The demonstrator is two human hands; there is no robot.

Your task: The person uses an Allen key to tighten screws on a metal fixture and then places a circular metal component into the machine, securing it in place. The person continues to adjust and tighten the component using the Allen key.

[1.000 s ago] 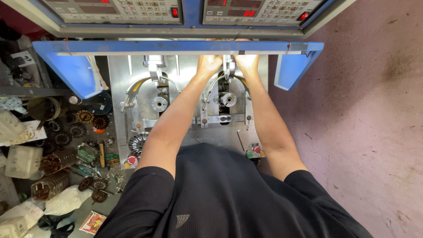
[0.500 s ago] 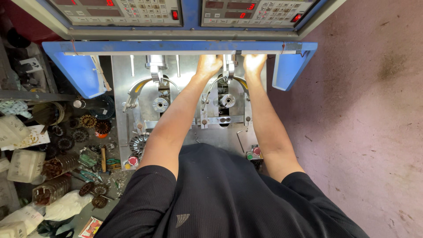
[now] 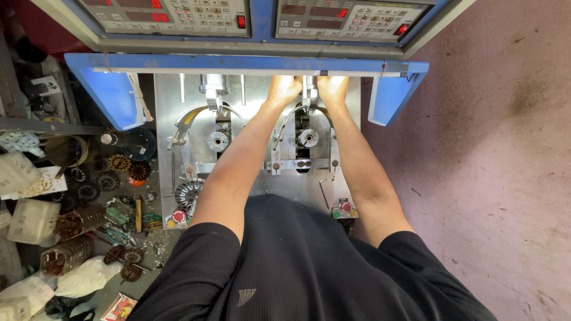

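Fingers of both hands are reaching up under the blue metal hood and sitting in bright glare, so cannot tell whether they are spread, pressed together or pinching anything. The left hand is sitting just left of the vertical steel spindle at the back of the right winding station, apparently touching it; the right hand is sitting just right of the same spindle, the two hands flanking it closely. Below the hands, the round steel hub of the right station is showing between the forearms, with a horizontal steel clamp bar under it. The left station, with its own round steel hub and curved arm, is standing untouched beside the left forearm. Everything is mounted on the silver metal machine plate. A small box with red and green push buttons is sitting at the plate's near right edge, beside the right forearm; a red round button is at the near left edge. Above the hood, two grey control panels with red displays are facing down. Left of the machine, dark toothed stator rings and clear plastic containers are lying scattered on a cluttered bench. The person is wearing a black short-sleeved shirt.
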